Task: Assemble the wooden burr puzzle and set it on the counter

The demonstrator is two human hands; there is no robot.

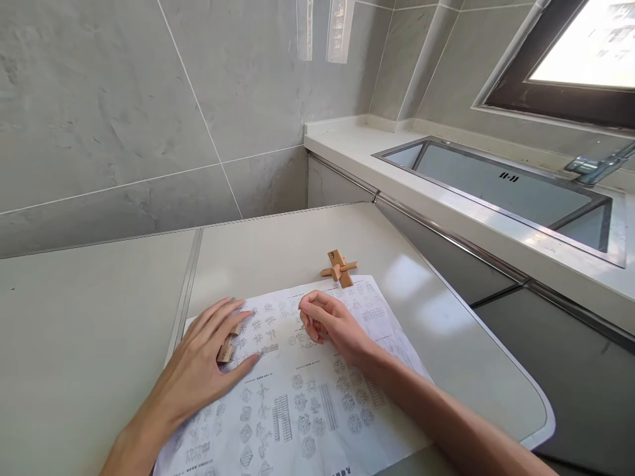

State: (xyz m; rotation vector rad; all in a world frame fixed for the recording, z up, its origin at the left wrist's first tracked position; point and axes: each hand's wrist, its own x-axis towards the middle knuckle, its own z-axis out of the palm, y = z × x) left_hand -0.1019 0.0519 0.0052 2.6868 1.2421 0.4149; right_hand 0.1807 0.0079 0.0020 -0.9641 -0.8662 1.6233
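A printed paper sheet covered in small diagrams lies on the table under both hands. My left hand rests over its left side, fingers stretched and thumb apart. Partly hidden beneath that palm is a notched wooden puzzle piece, and I cannot tell whether the hand grips it. Over the upper middle of the sheet, my right hand is closed with fingers curled in; whatever may be inside is hidden. Just beyond the sheet's far edge sits a wooden burr puzzle, its pieces crossed together and one marked with a dark character.
The pale table has a seam on the left and a rounded corner at right. Along the right runs a white counter with a metal-rimmed sink and a faucet. A grey tiled wall stands behind.
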